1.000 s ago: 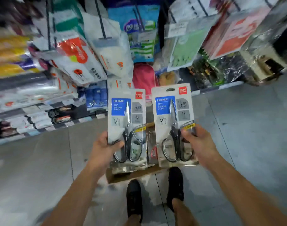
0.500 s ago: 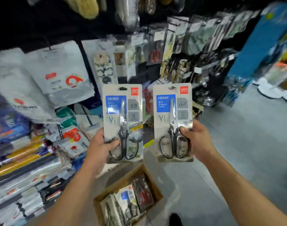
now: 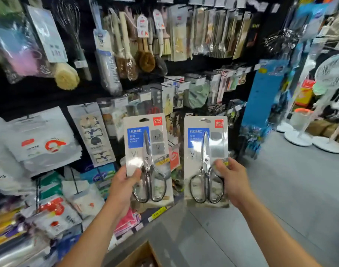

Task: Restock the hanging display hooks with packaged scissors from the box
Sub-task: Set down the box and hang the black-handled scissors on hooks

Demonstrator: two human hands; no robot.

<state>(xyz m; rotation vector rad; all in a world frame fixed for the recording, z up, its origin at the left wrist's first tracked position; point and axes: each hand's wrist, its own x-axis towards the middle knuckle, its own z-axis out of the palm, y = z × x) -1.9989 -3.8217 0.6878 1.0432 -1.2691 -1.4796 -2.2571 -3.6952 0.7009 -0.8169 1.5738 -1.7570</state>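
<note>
Left hand (image 3: 124,186): closed on the lower left edge of the left scissors pack (image 3: 148,158), thumb across the front by the handles.
Right hand (image 3: 234,182): closed on the lower right edge of the right scissors pack (image 3: 206,160), thumb over the front.
Why held so: both cards are upright and face-on, gripped low, which leaves the hang slots at the top free for a hook (a judgement, not something shown).
Where the packs are: raised side by side, apart, in front of the hanging display (image 3: 176,93), not yet on any hook.
Box (image 3: 139,255): a cardboard corner at the bottom edge, on the floor (image 3: 280,199); contents too dark to tell.
Writing: "HOME" in white on a blue panel on each card; a red "deli" badge top right; smaller print too blurred to read.
Step in hand: probably picking the peg for these packs.
</note>
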